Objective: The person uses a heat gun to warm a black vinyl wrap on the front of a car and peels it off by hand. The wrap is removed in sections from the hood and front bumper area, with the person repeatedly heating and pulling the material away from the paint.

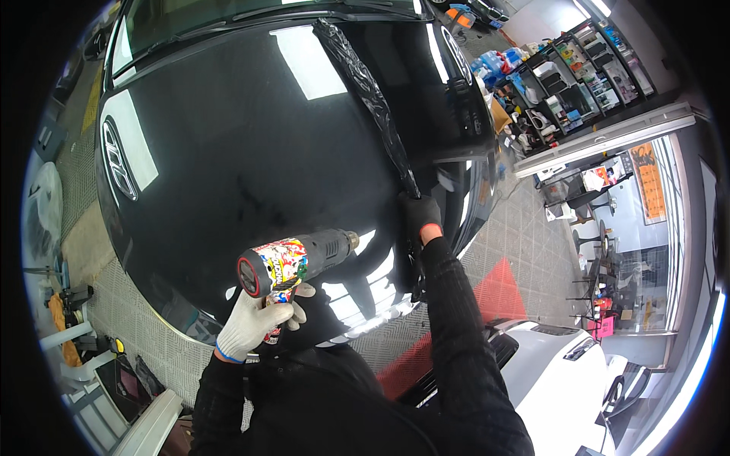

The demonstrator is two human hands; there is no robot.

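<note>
My left hand [262, 323], in a white knit glove with a blue cuff, grips the handle of a heat gun [300, 261]. The heat gun is grey with colourful stickers, and its metal nozzle points right over the black car hood [220, 137]. In a dark glove with a red cuff, my right hand [422, 216] closes on the lower part of a crinkled, bunched strip of glossy black film [369, 95]. The strip runs along the hood from near the windshield to my hand, and a bit of it hangs below. My right fingers are partly hidden.
A white car [532, 372] stands close behind on the right. Shelves [578, 76] packed with bottles and boxes are at the far right. Red-and-grey grated floor tiles [498, 292] lie beside the hood, and various equipment [72, 327] stands at the left.
</note>
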